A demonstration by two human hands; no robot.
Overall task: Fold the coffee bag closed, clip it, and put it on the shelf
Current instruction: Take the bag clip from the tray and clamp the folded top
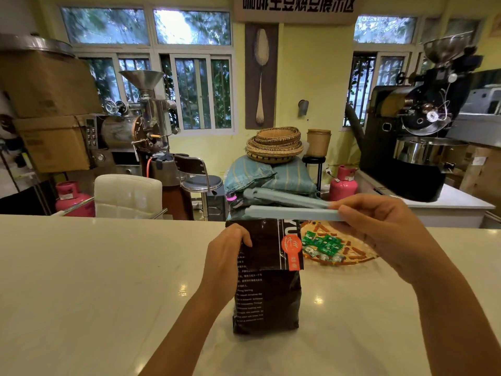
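Note:
A black coffee bag [268,289] with an orange label stands upright on the white counter [95,280]. Its top is folded down toward me. My left hand [226,256] grips the folded top at its left edge. My right hand [379,234] holds a long light-blue bag clip [287,210] by its right end. The clip's two arms are spread apart, level with the top of the bag, the lower arm just above the fold. No shelf is recognisable in this view.
A flat woven tray [349,253] with green wrapped sweets lies on the counter right behind the bag. Beyond the counter stand a white chair [127,195], a bar stool [200,183], sacks with stacked baskets [273,147], pink gas cylinders [343,183] and two coffee roasters [414,131].

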